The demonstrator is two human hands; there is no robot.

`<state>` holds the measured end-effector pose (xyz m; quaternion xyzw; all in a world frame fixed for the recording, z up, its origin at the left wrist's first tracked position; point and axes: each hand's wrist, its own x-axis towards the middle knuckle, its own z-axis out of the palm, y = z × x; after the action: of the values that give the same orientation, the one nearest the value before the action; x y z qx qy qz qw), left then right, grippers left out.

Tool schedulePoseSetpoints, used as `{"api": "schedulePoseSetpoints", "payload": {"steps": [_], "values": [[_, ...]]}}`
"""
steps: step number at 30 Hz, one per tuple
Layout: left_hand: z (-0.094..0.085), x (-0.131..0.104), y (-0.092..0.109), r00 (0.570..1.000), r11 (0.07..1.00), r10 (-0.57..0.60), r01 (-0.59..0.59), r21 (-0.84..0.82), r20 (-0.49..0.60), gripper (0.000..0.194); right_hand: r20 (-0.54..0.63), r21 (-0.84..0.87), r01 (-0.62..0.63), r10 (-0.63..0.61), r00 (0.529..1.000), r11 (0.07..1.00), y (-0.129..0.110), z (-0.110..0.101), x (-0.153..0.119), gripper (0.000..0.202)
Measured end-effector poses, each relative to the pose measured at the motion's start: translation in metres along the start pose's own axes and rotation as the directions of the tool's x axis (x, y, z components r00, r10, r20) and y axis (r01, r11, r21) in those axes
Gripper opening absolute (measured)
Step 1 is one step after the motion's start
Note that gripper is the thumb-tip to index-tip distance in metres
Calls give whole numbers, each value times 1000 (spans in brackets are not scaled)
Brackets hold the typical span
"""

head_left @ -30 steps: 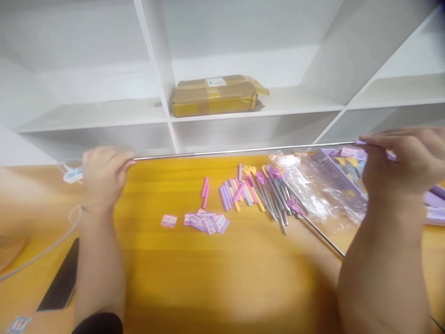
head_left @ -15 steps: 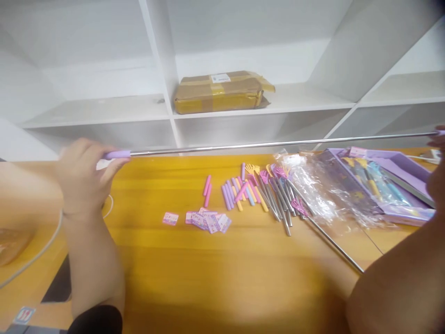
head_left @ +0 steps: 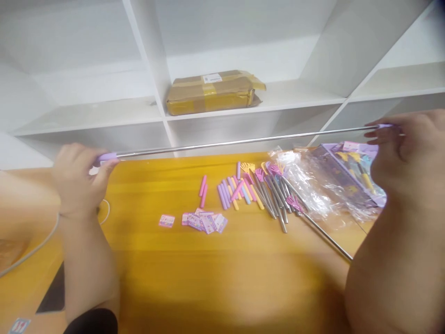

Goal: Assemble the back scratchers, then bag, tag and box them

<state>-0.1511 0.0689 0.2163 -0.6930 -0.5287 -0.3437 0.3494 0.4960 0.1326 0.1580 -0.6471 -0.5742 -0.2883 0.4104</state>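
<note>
A telescopic back scratcher (head_left: 215, 144) stretches level between my hands, its thin metal rod drawn out long. My left hand (head_left: 78, 171) is closed round its purple grip at the left. At the right, my right hand (head_left: 406, 148) pinches the purple far end, whose shape my fingers mostly hide. Below the rod lie several metal back scratchers (head_left: 278, 195) with pink and yellow hand-shaped heads. Beside them are loose coloured grip sleeves (head_left: 236, 192), with two pink sleeves (head_left: 203, 191) apart to the left. Small printed cards (head_left: 205, 221) overlap in front, one single card (head_left: 167, 221) beside them.
Clear plastic bags (head_left: 306, 185) lie next to a purple box (head_left: 347, 171) holding more scratchers, partly behind my right arm. One extended scratcher rod (head_left: 328, 237) points toward me. Behind the table (head_left: 194, 278) stands a white shelf (head_left: 278, 99) with a taped cardboard box (head_left: 213, 95).
My right hand has moved left into fuller view, bringing the purple far end with it. My left hand keeps its hold on the grip. The view has shifted slightly.
</note>
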Motion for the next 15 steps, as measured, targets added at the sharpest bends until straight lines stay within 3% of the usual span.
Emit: {"api": "schedulePoseSetpoints", "payload": {"steps": [3,5,11,15], "values": [[-1,1,-3,999,1000,18,-19,-23,-46,55,31,76,59,-62,998,995,-2,8,6,19],[0,1,-9,995,998,52,-54,-31,-80,55,-15,115,97,-96,995,989,-2,10,6,18],[6,-6,-34,988,994,108,-110,-12,-113,63,-70,177,175,-165,984,969,-2,-4,1,23],[12,-9,-33,991,996,95,-95,6,-93,65,-122,212,246,-224,967,946,0,-3,-2,32]]}}
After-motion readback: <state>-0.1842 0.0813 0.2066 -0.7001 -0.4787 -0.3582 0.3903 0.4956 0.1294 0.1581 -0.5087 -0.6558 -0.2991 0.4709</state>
